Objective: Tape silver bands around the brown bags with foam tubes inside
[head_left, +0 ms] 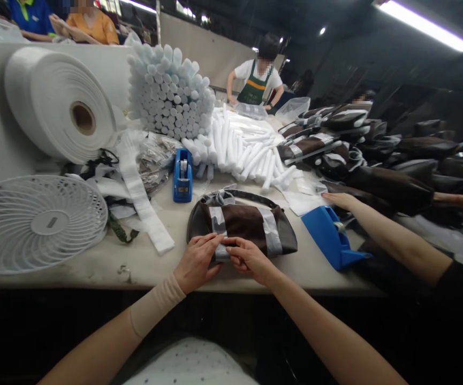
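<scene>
A dark brown handbag [245,222] lies on the table in front of me, with pale wrapping strips [271,231] around its body and its handle along the far side. My left hand [199,262] rests on the bag's near left part, fingers stretched over the left strip. Coming from the right, my right hand [251,260] meets the left fingertips at that same strip, its index finger and thumb closed at the strip and the other fingers curled. Whatever is under the fingertips is hidden.
Two blue tape dispensers [182,176] [331,238] flank the bag. At left are a round white fan grille [50,222] and a large white roll [54,101]. White foam sticks [239,149] pile up behind. A co-worker's arm [392,230] reaches in beside dark bags [387,184].
</scene>
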Demonstrator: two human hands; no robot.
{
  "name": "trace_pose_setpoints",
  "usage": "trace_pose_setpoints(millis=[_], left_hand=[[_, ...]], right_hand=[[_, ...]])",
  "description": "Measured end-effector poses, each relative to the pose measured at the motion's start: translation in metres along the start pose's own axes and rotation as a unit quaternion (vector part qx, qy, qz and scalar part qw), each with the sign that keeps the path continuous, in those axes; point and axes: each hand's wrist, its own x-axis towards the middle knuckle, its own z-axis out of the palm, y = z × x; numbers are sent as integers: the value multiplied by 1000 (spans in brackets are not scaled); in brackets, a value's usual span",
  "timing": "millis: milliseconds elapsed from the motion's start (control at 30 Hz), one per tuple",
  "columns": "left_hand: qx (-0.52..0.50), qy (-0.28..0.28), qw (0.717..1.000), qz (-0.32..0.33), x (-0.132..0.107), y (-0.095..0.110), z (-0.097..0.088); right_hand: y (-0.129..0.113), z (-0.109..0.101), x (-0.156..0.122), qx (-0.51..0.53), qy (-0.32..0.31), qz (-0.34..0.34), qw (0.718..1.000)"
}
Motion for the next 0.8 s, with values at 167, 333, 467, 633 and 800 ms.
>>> trace_pose_setpoints(millis=[167, 333, 467, 633, 800], left_hand=[[-13, -21, 1000, 6, 1, 0, -5], [-4, -59, 998, 10, 1, 0, -10], [7, -68, 998, 14, 2, 0, -11], [12, -77, 997, 14, 2, -1, -11], [16, -84, 996, 15, 2, 0, -12]], right_hand=[[5, -1, 2, -18, 5, -13, 1000], [6, -1, 3, -28, 4, -15, 999], [7, -1, 1, -94, 11, -11, 995], [9, 1, 0, -234, 21, -79, 969], [6, 1, -1, -333, 35, -115, 935]])
